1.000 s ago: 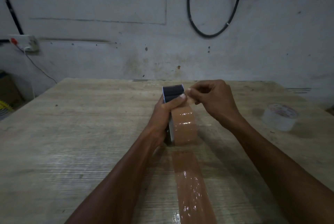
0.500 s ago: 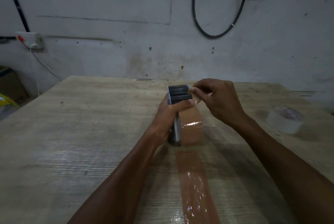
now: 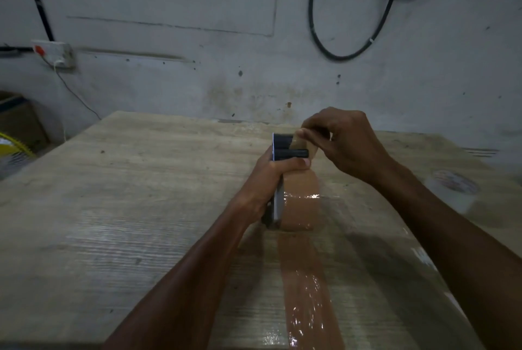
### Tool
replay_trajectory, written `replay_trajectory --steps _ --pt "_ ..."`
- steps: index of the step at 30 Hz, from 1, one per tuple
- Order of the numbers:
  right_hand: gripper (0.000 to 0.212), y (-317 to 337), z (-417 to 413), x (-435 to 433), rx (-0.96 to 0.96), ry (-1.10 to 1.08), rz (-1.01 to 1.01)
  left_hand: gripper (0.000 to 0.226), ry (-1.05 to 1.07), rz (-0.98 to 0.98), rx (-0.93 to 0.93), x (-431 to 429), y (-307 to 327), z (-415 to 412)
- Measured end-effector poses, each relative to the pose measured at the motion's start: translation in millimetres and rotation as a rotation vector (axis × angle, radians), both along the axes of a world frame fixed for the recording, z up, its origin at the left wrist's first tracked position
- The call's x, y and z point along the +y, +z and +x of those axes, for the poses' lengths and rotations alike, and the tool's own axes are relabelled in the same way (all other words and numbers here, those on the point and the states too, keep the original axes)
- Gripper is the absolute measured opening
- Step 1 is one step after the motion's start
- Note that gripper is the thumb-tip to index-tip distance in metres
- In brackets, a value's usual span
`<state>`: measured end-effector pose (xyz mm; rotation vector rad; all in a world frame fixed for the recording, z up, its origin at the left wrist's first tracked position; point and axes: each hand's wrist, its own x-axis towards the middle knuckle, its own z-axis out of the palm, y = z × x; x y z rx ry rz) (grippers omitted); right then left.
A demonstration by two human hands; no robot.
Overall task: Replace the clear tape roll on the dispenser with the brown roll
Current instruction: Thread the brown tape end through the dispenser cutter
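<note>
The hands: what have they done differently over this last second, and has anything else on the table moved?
The right hand has drawn the brown tape end a little farther up past the dispenser head, keeping its pinch. The left hand still grips the dispenser with the brown roll on it. The clear roll and the brown strip on the table lie as before.

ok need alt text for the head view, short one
A person's left hand grips a tape dispenser loaded with a brown roll on a wooden table, while the right hand pinches the tape's free end at the top. A clear roll lies at the right.
</note>
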<state>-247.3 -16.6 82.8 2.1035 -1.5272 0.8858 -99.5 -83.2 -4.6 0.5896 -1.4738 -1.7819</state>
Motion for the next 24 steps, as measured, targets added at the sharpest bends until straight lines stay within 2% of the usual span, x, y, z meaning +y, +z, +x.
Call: replay_trajectory --steps 24 --pt "0.012 15.6 14.2 -20.1 0.082 0.077 0.036 0.067 0.012 -0.038 -0.055 2.8 2.9 2.5"
